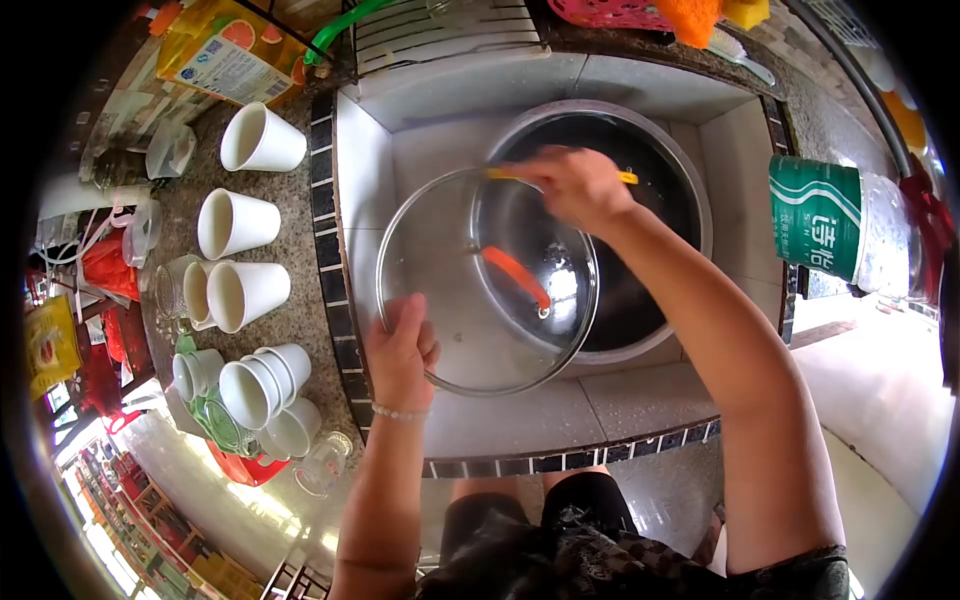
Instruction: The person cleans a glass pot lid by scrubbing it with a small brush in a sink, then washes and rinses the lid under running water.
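My left hand (402,350) grips the near-left rim of a round glass pot lid (440,260), with the thumb on top. The lid is tilted over the sink, and an orange arched handle (515,278) shows at its centre. My right hand (583,187) is closed around a thin yellow strip (628,178) that sticks out on both sides of the fingers. Its kind is hard to make out through the blur. One end lies at the lid's far rim. Beneath the lid's right part stands a large metal basin (692,190) with dark-looking water in it.
A tiled sink (560,410) surrounds the basin. Several white cups (262,138) lie on the left counter, with a glass (325,462) near its front edge. A yellow bottle (235,60) and a wire rack (440,35) are at the back. A green-labelled bottle (815,215) is at the right.
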Available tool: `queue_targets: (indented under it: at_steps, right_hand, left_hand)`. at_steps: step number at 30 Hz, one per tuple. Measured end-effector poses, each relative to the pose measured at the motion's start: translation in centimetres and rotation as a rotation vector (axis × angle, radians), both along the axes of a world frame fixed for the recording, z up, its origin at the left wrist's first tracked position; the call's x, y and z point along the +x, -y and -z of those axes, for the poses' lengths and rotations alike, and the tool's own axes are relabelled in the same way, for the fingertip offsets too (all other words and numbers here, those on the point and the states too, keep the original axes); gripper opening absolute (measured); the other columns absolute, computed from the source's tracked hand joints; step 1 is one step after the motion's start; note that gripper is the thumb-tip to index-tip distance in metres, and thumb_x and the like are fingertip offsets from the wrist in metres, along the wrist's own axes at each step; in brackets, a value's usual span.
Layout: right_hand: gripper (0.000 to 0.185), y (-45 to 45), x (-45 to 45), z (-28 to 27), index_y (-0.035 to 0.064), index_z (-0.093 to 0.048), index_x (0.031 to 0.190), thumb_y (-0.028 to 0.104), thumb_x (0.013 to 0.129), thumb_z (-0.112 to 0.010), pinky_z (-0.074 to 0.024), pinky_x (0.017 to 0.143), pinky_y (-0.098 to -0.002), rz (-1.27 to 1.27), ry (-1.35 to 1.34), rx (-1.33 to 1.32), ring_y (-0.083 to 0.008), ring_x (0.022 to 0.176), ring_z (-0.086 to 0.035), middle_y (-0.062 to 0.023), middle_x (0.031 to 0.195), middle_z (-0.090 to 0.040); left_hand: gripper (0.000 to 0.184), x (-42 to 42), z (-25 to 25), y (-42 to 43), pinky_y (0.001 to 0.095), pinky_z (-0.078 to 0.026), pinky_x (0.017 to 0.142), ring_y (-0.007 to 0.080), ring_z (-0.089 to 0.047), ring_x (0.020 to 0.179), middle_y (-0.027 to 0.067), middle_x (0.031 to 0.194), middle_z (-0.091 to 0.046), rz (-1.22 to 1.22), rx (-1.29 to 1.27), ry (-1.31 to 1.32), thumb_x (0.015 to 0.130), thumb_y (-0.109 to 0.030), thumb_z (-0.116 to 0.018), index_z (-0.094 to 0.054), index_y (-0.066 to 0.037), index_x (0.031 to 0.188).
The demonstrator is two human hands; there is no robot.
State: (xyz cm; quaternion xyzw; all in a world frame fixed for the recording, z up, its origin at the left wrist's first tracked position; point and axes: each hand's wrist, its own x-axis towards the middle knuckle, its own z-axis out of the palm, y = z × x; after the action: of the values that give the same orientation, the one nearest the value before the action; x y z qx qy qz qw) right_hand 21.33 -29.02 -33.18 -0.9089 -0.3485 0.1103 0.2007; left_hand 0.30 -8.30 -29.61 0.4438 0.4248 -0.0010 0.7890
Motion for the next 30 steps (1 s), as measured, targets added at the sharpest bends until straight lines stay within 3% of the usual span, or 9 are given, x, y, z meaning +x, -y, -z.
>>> queue_targets:
  at_steps: [5, 10, 12, 20, 21, 22, 24, 28, 30]
  right_hand:
    - [0.042, -5.7, 0.0, -1.4, 0.0331, -0.066, 0.126, 0.014, 0.092, -0.052, -0.0549, 0.082, -0.0390, -0.143, 0.007, 0.075, -0.0255, 0.099, -0.067, -0.0023, 0.110, -0.069]
    - [0.026, 4.4, -3.2, 0.7, 0.0206, -0.075, 0.112, 0.010, 0.092, -0.061, -0.0536, 0.069, -0.0394, 0.268, -0.080, 0.050, -0.0320, 0.081, -0.068, -0.0129, 0.090, -0.070]
    - [0.029, 6.7, -6.0, 1.8, 0.0250, -0.073, 0.115, 0.014, 0.091, -0.061, -0.0548, 0.076, -0.0423, 0.352, -0.104, 0.142, -0.0342, 0.087, -0.068, -0.0148, 0.097, -0.071]
    - [0.026, 2.5, -6.3, -0.3, 0.0199, -0.073, 0.110, 0.020, 0.095, -0.051, -0.0524, 0.078, -0.0477, 0.572, -0.161, 0.006, -0.0402, 0.086, -0.065, -0.0164, 0.095, -0.069]
    - [0.019, 4.0, -8.3, -0.1, 0.0109, -0.073, 0.101, 0.024, 0.097, -0.061, -0.0489, 0.062, -0.0438, 0.605, -0.125, 0.028, -0.0420, 0.075, -0.061, -0.0222, 0.082, -0.063]
    - [0.021, 5.5, -10.6, -0.7, 0.0145, -0.074, 0.105, 0.020, 0.096, -0.056, -0.0527, 0.078, -0.0470, 0.619, -0.201, -0.013, -0.0398, 0.087, -0.066, -0.0171, 0.093, -0.070]
    - [0.017, 7.5, -15.3, -0.2, 0.0123, -0.075, 0.105, 0.009, 0.091, -0.065, -0.0543, 0.079, -0.0416, 0.712, -0.214, 0.143, -0.0338, 0.090, -0.070, -0.0168, 0.099, -0.071]
    - [0.018, 4.8, -12.4, -1.0, 0.0076, -0.074, 0.099, 0.021, 0.096, -0.062, -0.0530, 0.070, -0.0382, 0.831, -0.266, -0.025, -0.0399, 0.080, -0.066, -0.0200, 0.085, -0.068]
    - [0.020, 3.7, -10.3, 0.5, 0.0054, -0.072, 0.095, 0.022, 0.097, -0.060, -0.0491, 0.064, -0.0399, 0.845, -0.201, 0.135, -0.0448, 0.078, -0.059, -0.0251, 0.079, -0.061]
  left_hand:
    - [0.031, -0.2, 0.2, -0.2, 0.0220, -0.016, 0.040, 0.0032, -0.023, 0.046, -0.0106, 0.059, -0.032, 0.001, 0.023, -0.020, 0.092, -0.022, -0.073, -0.048, -0.019, 0.074]
    - [0.030, -0.1, -0.2, 0.1, 0.0220, -0.016, 0.041, 0.0031, -0.023, 0.046, -0.0105, 0.060, -0.034, -0.053, -0.001, -0.012, 0.091, -0.023, -0.074, -0.049, -0.018, 0.075]
    - [0.031, 0.4, -0.7, 0.6, 0.0220, -0.016, 0.041, 0.0029, -0.023, 0.047, -0.0105, 0.061, -0.035, -0.093, 0.009, -0.053, 0.091, -0.023, -0.075, -0.049, -0.018, 0.075]
    - [0.029, 0.1, -0.6, 1.0, 0.0237, -0.021, 0.041, 0.0037, -0.029, 0.046, -0.0083, 0.060, -0.037, -0.058, 0.046, -0.004, 0.088, -0.023, -0.077, -0.050, -0.015, 0.082]
    - [0.029, 0.1, -0.7, 1.0, 0.0236, -0.022, 0.041, 0.0038, -0.030, 0.046, -0.0081, 0.060, -0.037, -0.060, 0.049, -0.006, 0.088, -0.023, -0.077, -0.050, -0.015, 0.082]
    - [0.028, 0.3, -0.7, 1.0, 0.0235, -0.022, 0.041, 0.0038, -0.030, 0.045, -0.0080, 0.060, -0.037, -0.063, 0.050, -0.008, 0.088, -0.023, -0.077, -0.050, -0.015, 0.083]
    - [0.028, 0.2, -0.4, 1.0, 0.0226, -0.020, 0.040, 0.0037, -0.028, 0.045, -0.0084, 0.059, -0.036, -0.084, 0.040, -0.003, 0.088, -0.024, -0.077, -0.052, -0.013, 0.083]
    - [0.026, 0.4, -0.3, 1.4, 0.0226, -0.017, 0.039, 0.0034, -0.024, 0.044, -0.0097, 0.058, -0.032, -0.107, 0.041, 0.023, 0.090, -0.024, -0.076, -0.053, -0.014, 0.081]
    - [0.026, 0.3, -0.4, 1.5, 0.0228, -0.017, 0.039, 0.0034, -0.024, 0.044, -0.0096, 0.058, -0.032, -0.097, 0.053, 0.057, 0.090, -0.025, -0.076, -0.053, -0.014, 0.082]
